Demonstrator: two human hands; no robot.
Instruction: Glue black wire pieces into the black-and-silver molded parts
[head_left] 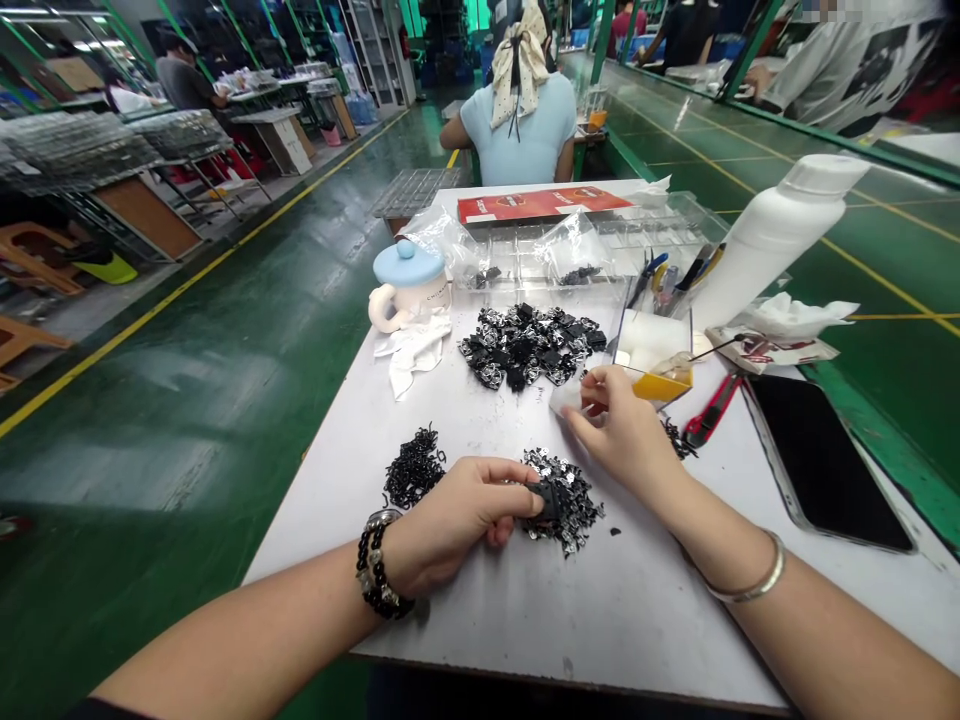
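My left hand point(469, 510) is closed on a small black plastic part point(552, 499), pinched between thumb and fingers. Beneath and beside that part spreads a pile of tiny silver and black pieces point(574, 500). Farther right, my right hand point(626, 430) has its thumb and fingers curled on a small whitish piece point(566, 398); its material is unclear. A heap of small black curved parts point(414, 468) lies left of the silver pile. Beyond both hands sits a larger mound of black parts with shiny metal bits point(525, 345).
Behind my right hand stands an open box with white rolls point(654, 340) and tools. A red utility knife point(712, 410), phone point(829, 460) and white bottle point(780, 235) are at the right. A lidded mug point(409, 280) and tissue point(416, 350) sit left; clear trays point(517, 250) are behind.
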